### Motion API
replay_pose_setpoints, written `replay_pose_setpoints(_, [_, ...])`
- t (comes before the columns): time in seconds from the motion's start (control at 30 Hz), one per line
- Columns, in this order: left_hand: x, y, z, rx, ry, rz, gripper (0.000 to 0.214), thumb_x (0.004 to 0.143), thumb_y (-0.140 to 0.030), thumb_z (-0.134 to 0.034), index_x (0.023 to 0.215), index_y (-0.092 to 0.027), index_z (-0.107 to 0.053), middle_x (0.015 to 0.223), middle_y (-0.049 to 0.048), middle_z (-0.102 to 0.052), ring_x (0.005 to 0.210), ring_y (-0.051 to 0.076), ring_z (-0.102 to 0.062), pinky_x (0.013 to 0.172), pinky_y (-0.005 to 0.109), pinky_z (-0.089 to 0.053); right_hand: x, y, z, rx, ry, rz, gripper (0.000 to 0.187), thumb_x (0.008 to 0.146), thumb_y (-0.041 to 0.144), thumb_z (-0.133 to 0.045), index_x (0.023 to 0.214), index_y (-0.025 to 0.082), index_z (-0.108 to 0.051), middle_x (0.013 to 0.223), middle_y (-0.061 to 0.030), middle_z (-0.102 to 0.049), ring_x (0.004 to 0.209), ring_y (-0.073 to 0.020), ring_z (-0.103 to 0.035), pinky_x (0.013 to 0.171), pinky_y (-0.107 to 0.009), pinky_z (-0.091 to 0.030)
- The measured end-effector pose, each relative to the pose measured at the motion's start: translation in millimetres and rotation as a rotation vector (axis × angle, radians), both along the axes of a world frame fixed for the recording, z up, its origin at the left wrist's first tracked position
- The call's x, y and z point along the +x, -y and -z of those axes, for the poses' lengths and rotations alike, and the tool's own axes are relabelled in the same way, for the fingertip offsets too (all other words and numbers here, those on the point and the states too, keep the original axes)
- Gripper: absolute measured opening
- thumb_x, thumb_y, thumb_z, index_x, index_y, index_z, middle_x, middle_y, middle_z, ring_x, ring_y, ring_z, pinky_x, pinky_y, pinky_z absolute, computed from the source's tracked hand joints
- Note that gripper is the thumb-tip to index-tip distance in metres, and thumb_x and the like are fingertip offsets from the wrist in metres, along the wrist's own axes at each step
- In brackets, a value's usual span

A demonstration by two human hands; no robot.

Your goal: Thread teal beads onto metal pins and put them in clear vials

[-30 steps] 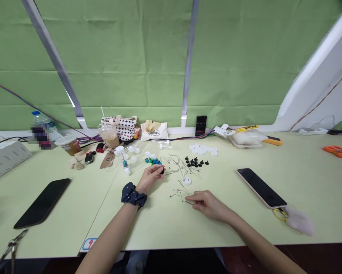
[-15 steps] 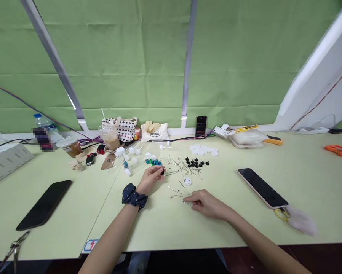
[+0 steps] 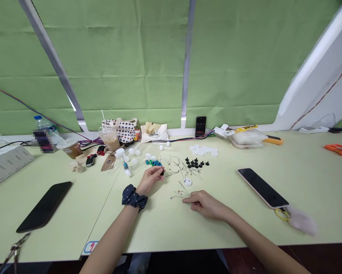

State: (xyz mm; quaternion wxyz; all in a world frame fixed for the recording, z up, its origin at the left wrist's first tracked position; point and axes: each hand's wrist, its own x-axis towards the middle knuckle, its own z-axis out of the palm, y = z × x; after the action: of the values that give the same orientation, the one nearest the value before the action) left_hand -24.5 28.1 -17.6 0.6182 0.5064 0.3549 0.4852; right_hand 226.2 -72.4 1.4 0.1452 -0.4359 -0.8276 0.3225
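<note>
My left hand (image 3: pixel 149 179) is closed, thumb and fingertips pinching a small black piece (image 3: pixel 162 172) just above the table. Lower and to the right, my right hand (image 3: pixel 203 203) has its index finger stretched out to the tabletop, with the thumb a little apart beneath it. A thin metal wire partly shows under that finger. Close by lie several bent metal wires (image 3: pixel 176 196) with small beads or loops. A round white disc with holes (image 3: pixel 187 182) sits between the hands. Beyond it are more loose wires (image 3: pixel 173 163), several black pieces (image 3: pixel 194 163) and shiny blue-green beads (image 3: pixel 153 162).
White caps (image 3: pixel 202 150) and clear tubes (image 3: pixel 131 161) lie further back. Drink cups (image 3: pixel 111 139), a cloth pouch (image 3: pixel 154 132) and an upright phone (image 3: pixel 200 126) stand along the wall. Phones lie left (image 3: pixel 45 205) and right (image 3: pixel 262 188). Orange scissors (image 3: pixel 339 149) are far right.
My right index finger has slid very slightly left, covering more of the wire beneath it. My left hand stays where it was with the black piece.
</note>
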Motion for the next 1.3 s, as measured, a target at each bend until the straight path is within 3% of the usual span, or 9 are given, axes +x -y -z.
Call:
replay_pose_setpoints(0.57, [-1, 0, -0.5, -0.011, 0.0, 0.029, 0.035, 0.072, -0.04, -0.068, 0.096, -0.014, -0.066, 0.093, 0.0079, -0.064, 0.063, 0.009, -0.057, 0.062, 0.024, -0.046, 2, -4, 6.2, -0.004, -0.033, -0.015, 0.04, 0.078, 0.01, -0.05, 0.112, 0.025, -0.064, 0.084, -0.0027, -0.062, 0.074, -0.0157, -0.056, 0.068, -0.026, -0.041])
replay_pose_setpoints(1.3, [-2, -1, 3.2, -0.001, 0.005, 0.041, 0.033, 0.074, -0.038, -0.066, 0.096, -0.014, -0.065, 0.094, 0.0088, -0.064, 0.063, 0.009, -0.057, 0.062, 0.025, -0.046, -2, -1, -4.9, 0.002, 0.028, -0.043, 0.042, 0.08, 0.01, -0.047, 0.116, 0.026, -0.062, 0.088, -0.004, -0.062, 0.082, -0.0171, -0.056, 0.073, -0.027, -0.041])
